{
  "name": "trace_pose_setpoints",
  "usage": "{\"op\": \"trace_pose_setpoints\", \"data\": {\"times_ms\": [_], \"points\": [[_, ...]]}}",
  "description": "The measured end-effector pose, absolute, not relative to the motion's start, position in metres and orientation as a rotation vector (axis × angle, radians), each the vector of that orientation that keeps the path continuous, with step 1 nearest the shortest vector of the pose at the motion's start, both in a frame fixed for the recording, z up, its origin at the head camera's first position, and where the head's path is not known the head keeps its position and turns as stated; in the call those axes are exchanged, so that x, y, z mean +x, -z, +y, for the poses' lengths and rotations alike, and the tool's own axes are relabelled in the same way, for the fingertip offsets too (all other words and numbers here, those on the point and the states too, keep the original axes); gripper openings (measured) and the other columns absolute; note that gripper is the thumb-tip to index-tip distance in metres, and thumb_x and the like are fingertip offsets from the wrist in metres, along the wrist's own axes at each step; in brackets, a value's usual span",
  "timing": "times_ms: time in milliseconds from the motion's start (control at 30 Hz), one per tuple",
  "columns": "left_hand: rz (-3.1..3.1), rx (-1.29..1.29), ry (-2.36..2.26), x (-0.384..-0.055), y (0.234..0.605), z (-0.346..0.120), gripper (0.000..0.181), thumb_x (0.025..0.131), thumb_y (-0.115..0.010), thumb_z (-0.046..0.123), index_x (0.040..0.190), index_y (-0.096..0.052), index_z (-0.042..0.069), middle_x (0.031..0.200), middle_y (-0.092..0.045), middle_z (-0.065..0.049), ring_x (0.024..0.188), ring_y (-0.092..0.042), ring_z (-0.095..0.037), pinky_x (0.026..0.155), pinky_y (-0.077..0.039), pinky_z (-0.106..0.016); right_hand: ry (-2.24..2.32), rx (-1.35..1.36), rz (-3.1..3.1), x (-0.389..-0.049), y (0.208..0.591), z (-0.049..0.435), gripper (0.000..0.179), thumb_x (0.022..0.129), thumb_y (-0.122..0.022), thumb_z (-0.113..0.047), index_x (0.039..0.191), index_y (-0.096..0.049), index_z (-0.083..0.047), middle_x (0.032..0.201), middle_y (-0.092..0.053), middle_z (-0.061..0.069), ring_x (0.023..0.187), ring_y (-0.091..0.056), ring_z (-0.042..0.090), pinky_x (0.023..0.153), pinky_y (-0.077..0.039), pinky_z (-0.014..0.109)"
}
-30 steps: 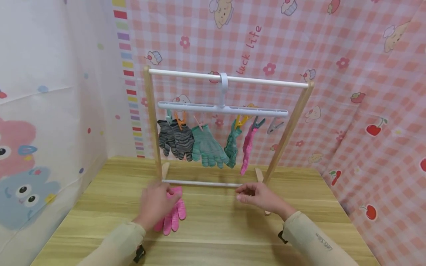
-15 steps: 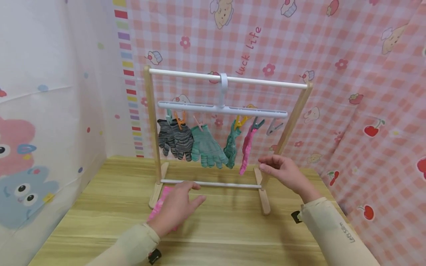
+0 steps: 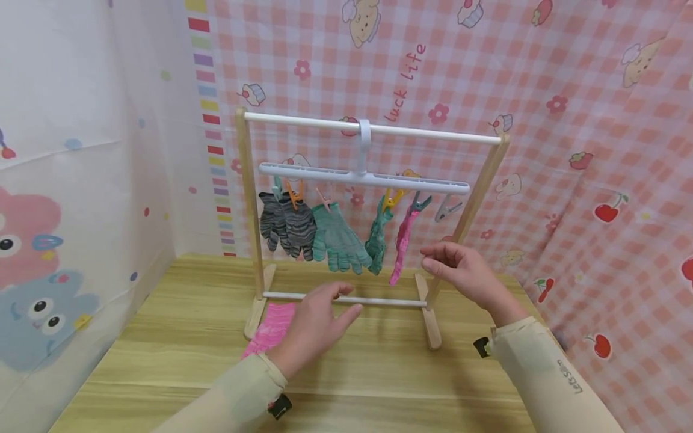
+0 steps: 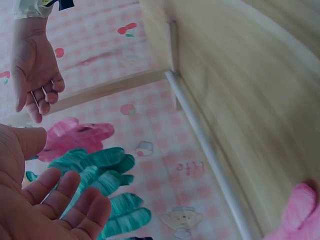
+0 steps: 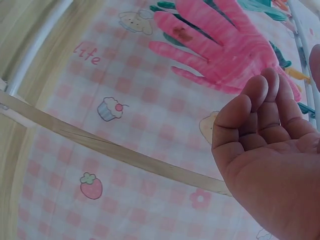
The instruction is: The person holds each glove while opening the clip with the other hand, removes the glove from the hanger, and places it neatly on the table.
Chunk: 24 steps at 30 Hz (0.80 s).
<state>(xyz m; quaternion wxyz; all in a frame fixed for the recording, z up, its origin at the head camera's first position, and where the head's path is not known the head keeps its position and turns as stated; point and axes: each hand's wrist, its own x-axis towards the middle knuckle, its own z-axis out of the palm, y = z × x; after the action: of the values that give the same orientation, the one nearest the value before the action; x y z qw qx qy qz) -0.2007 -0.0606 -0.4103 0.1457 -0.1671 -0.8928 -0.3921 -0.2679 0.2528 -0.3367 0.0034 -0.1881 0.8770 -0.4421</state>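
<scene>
Rack (image 3: 303, 122) of pale wooden posts and white bars, upright on a wood-grain surface (image 3: 379, 373). From the rack's top bar, a pale hanger (image 3: 346, 177) bearing pegs and gloves. Nearest the rack's left post, two striped grey gloves (image 3: 299, 231), under a mint peg (image 3: 277, 189) and an orange peg (image 3: 295, 195). Below the rack's middle, a broad teal glove (image 3: 341, 240) on a pale pink peg (image 3: 325, 202), then a bunched green glove (image 3: 376, 246) on a yellow peg (image 3: 390, 201). Toward the rack's right post, a pink hanging glove (image 3: 402, 243) in a blue-grey peg (image 3: 418, 203), marked brownish on one finger, then a grey peg (image 3: 447, 209) by itself.

Beside the rack's left foot, on the surface, a loose pink glove (image 3: 273, 325), partly hidden by the left hand (image 3: 319, 325). For the left hand, a place before the rack's lower bar, thumb apart from loosely bent fingers, nothing held. Before the rack's right post, the right hand (image 3: 468, 273), near the pink hanging glove but apart, fingers loosely curved, nothing pinched.

Compared with a second ago: left hand shifted from the loose pink glove toward the rack's middle; right hand raised from near the lower bar; same hanging order.
</scene>
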Motion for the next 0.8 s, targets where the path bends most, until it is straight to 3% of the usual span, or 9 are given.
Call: {"op": "trace_pose_setpoints", "data": {"times_ms": [467, 800], "points": [[-2.461, -0.554, 1.199, -0.219, 0.39, -0.026, 0.038, 0.102, -0.075, 0.031, 0.133, -0.07, 0.009, 0.128, -0.074, -0.009, 0.117, -0.071, -0.028, 0.1, -0.059, -0.047, 1.406, -0.577, 2.73, -0.268, 0.328, 0.254, 0.042, 0.108, -0.067, -0.035, 0.139, -0.067, -0.006, 0.13, -0.072, 0.017, 0.105, -0.069, 0.007, 0.092, -0.058, 0.027], [-2.434, -0.562, 1.163, -0.235, 0.359, 0.013, 0.047, 0.104, -0.072, 0.032, 0.142, -0.062, 0.006, 0.137, -0.07, -0.011, 0.124, -0.069, -0.027, 0.103, -0.059, -0.043, 1.449, -0.62, 2.744, -0.269, 0.323, 0.25, 0.039, 0.108, -0.066, -0.031, 0.137, -0.068, -0.006, 0.126, -0.073, 0.014, 0.103, -0.069, 0.008, 0.088, -0.057, 0.024]]}}
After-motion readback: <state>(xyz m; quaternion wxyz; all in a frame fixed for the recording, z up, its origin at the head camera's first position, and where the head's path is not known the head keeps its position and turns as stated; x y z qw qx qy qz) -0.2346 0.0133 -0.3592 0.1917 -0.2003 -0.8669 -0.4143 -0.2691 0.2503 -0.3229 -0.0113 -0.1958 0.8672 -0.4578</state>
